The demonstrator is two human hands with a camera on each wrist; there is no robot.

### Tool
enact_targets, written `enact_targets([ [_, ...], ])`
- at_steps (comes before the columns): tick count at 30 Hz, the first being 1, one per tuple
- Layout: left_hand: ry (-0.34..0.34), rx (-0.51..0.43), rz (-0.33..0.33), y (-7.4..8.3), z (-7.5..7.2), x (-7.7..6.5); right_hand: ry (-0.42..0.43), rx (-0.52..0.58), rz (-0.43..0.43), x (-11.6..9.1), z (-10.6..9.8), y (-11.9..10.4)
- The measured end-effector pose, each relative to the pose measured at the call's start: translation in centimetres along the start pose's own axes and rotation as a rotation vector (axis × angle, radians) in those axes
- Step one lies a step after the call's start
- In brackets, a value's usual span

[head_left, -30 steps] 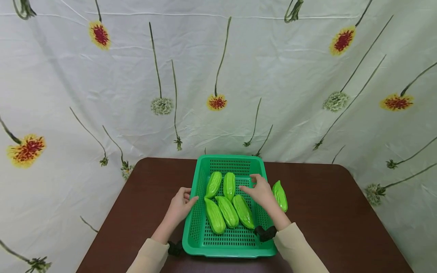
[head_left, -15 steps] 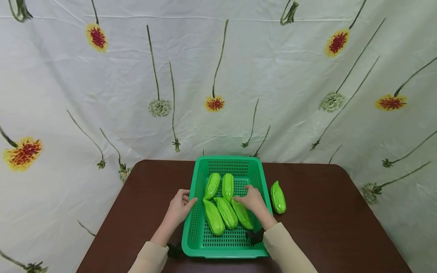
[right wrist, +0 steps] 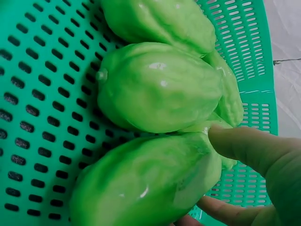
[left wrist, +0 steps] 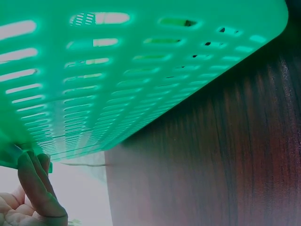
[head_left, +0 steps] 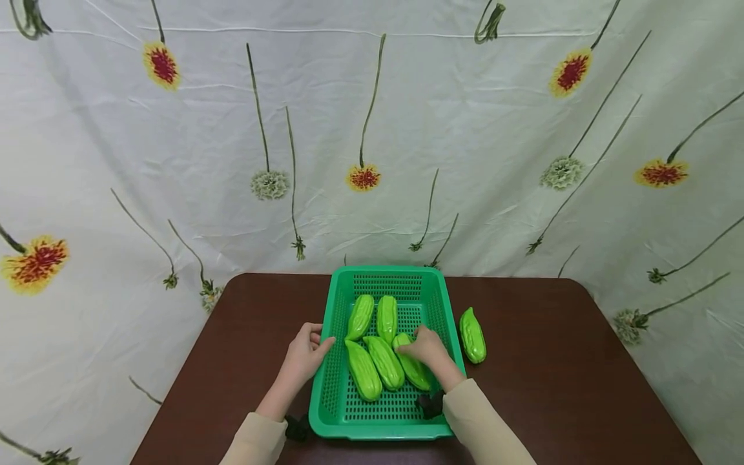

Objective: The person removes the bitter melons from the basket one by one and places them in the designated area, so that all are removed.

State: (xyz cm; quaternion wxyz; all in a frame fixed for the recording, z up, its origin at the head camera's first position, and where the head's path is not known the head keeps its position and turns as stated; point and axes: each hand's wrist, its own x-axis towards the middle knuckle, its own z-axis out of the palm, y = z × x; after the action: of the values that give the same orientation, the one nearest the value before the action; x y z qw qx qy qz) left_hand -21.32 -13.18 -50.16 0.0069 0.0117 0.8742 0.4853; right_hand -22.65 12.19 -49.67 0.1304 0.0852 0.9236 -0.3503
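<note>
A green plastic basket [head_left: 386, 431] with slotted walls holds several light green, ridged bitter gourds [head_left: 363, 371]. My left hand [head_left: 304, 350] grips its left rim, the thumb over the edge; in the left wrist view the fingers [left wrist: 37, 188] bend against the outer side. Inside the basket, my right hand [head_left: 431, 350] pinches the upper end of the rightmost gourd [head_left: 416, 373]. In the right wrist view that gourd [right wrist: 141, 183] lies between the thumb and the fingers, still low beside another gourd [right wrist: 160, 89]. Some fingertips are hidden behind it.
One more bitter gourd [head_left: 473, 336] lies on the dark brown table [head_left: 540, 361], just right of the basket. Behind the table hangs a pale cloth [head_left: 325, 129] printed with flowers. Black straps with cameras [head_left: 430, 405] sit at the wrists.
My right hand has come down and leftward from above the basket's right side and now grips the rightmost gourd. My left hand stays on the rim. The head view has shifted slightly.
</note>
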Motion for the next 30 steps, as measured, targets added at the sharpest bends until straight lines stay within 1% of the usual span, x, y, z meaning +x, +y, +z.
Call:
enact_targets([
  [4, -0.001, 0.003, 0.003, 0.0, 0.0, 0.0, -0.027, -0.02, 0.007, -0.1, 0.0, 0.0],
  [15, 0.002, 0.002, -0.002, 0.0, -0.1, 0.0, -0.026, -0.011, 0.006, -0.1, 0.0, -0.1],
  [23, 0.001, 0.009, -0.02, 0.0, 0.0, 0.0, 0.029, 0.045, -0.018, -0.3, -1.2, -1.1],
  [30, 0.004, 0.008, -0.032, 0.1, 0.0, 0.0, 0.11, 0.09, -0.101, -1.2, -3.1, -2.6],
])
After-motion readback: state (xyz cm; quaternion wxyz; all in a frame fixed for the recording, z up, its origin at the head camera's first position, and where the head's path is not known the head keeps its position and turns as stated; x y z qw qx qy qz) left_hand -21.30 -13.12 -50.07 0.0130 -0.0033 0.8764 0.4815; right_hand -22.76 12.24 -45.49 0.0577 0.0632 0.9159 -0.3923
